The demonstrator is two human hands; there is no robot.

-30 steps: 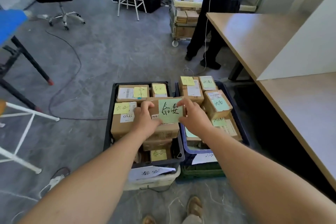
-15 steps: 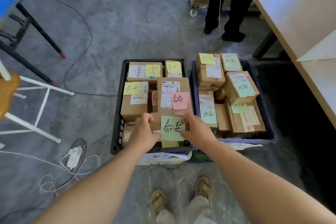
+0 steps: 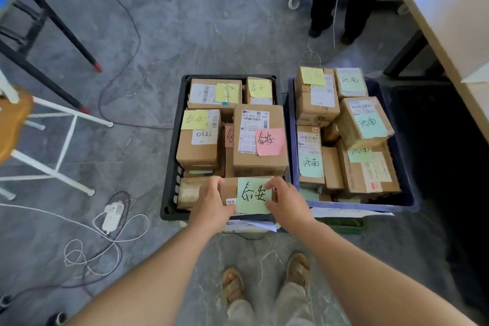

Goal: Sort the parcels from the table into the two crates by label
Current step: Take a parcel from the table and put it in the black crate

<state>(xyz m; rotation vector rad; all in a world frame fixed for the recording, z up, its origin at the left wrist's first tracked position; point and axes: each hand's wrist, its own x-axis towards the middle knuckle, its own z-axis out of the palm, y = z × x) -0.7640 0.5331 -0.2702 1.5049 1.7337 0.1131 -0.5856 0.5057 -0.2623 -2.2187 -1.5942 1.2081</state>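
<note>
At the near edge of the black crate, left hand and right hand grasp the green-labelled parcel by opposite ends, fingers curled over it, evidently to seat it level among matching labels.

Arms: bare from the left hand and right hand back to the lower frame edge. Legs: light beige fabric trousers, loose at the hems. Feet: tan open-toed strap sandals, toes exposed.
</note>
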